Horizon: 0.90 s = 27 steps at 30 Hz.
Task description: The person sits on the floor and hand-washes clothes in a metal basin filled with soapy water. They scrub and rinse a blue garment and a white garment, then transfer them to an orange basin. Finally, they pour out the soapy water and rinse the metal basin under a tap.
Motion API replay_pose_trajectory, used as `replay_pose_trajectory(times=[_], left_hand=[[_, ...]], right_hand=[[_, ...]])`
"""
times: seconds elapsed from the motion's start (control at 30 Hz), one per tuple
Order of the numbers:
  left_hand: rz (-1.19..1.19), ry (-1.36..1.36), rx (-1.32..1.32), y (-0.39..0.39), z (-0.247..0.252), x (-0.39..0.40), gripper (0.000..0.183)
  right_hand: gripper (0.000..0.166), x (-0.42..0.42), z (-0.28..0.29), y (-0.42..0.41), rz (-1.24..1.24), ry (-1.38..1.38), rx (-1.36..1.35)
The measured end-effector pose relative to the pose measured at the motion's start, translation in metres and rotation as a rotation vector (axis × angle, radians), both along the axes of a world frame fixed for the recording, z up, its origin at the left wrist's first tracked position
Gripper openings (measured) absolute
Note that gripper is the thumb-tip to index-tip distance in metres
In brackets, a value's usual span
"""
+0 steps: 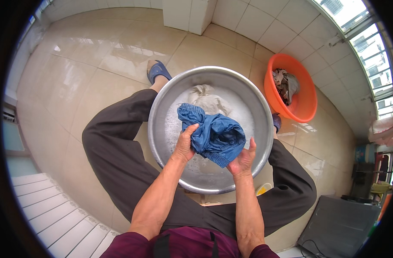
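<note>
A wet blue garment (pixel 212 132) with gathered elastic edges is held up over a large round metal basin (pixel 155 138). My left hand (pixel 185 142) grips its left side, thumb on top. At the lower right edge of the garment, my right hand (pixel 243 159) holds it with the thumb sticking up and the other fingers partly hidden by cloth. Beyond the garment, a pale cloth (pixel 209 98) lies bunched in the basin's sudsy water (pixel 244 106).
An orange plastic tub (pixel 307 103) with crumpled clothes (pixel 286 85) stands at the right by the tiled wall. Between my legs and the basin's lower right is a small cup (pixel 264 188) with something yellow inside. A dark grey box-like object (pixel 339 222) sits at lower right.
</note>
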<state>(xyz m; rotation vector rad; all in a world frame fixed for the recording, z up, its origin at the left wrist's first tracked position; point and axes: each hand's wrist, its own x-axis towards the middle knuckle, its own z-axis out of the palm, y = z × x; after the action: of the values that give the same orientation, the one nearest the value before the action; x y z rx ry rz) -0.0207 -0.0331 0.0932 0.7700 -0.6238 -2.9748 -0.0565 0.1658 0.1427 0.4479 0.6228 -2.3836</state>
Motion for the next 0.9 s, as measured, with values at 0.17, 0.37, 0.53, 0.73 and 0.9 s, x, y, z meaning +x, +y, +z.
replay_pose_trajectory(times=[0.17,0.37,0.53,0.73,0.9], left_hand=[[-0.159,0.342,-1.296,0.031,0.035,0.012,0.055],[-0.03,0.333,-1.876,0.074,0.048,0.037,0.046],[0.135,0.221,-1.792,0.079,0.033,0.031,0.03],[0.224,0.108,-1.802,0.08,0.018,0.026,0.022],[0.163,-0.187,-1.505,0.074,0.003,0.021,0.025]], right_hand=[[0.105,0.0,0.01,-0.007,0.032,0.012,0.037],[0.076,-0.002,-0.007,-0.004,0.177,-0.037,0.235],[0.031,0.006,-0.025,-0.026,0.125,0.054,0.299],[0.026,0.022,-0.071,-0.03,-0.021,0.268,0.754],[0.025,0.034,-0.065,-0.054,-0.084,0.103,0.684]])
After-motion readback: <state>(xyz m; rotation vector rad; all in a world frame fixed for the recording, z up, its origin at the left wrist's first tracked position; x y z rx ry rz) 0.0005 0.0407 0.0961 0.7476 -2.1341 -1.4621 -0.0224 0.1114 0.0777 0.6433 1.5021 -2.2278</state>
